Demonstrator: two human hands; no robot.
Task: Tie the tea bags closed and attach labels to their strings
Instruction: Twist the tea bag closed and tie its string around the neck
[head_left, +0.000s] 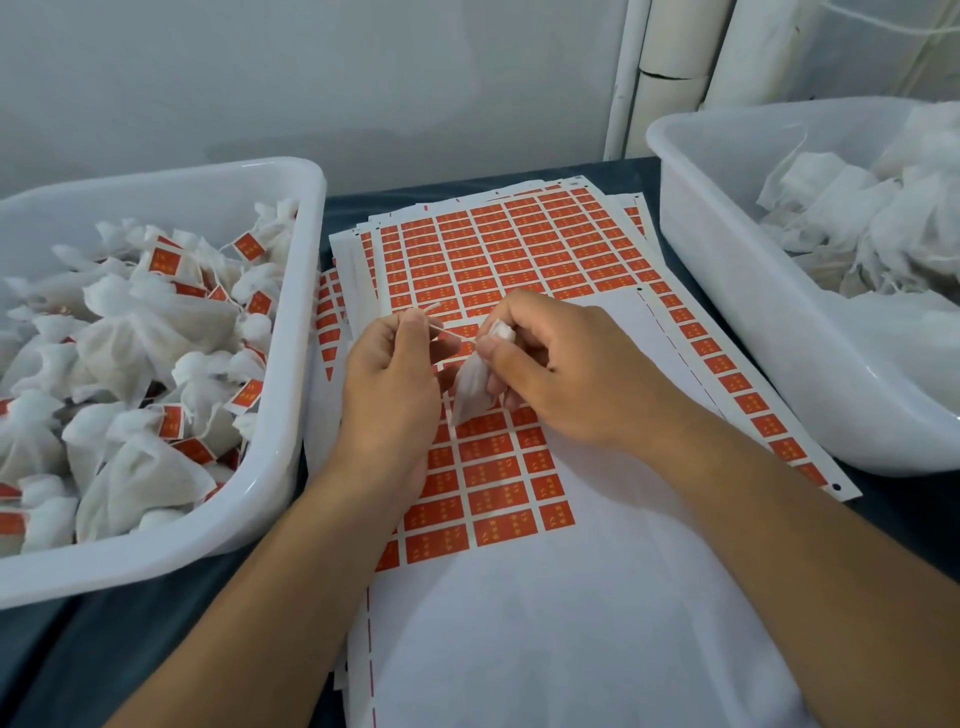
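A small white tea bag (470, 389) hangs from my right hand (566, 369), pinched at its gathered neck between thumb and fingers. Its thin white string (451, 332) runs taut to the left, where my left hand (389, 384) pinches it between thumb and forefinger. Both hands hover over a sheet of orange-red labels (493, 467) lying on the dark table. More label sheets (514, 244) are stacked behind the hands.
A white tub (291, 364) at the left holds several tied tea bags with orange labels. Another white tub (727, 291) at the right holds several unlabelled white bags. Peeled white backing paper (519, 623) lies near me. A wall and white pipes (670, 78) stand behind.
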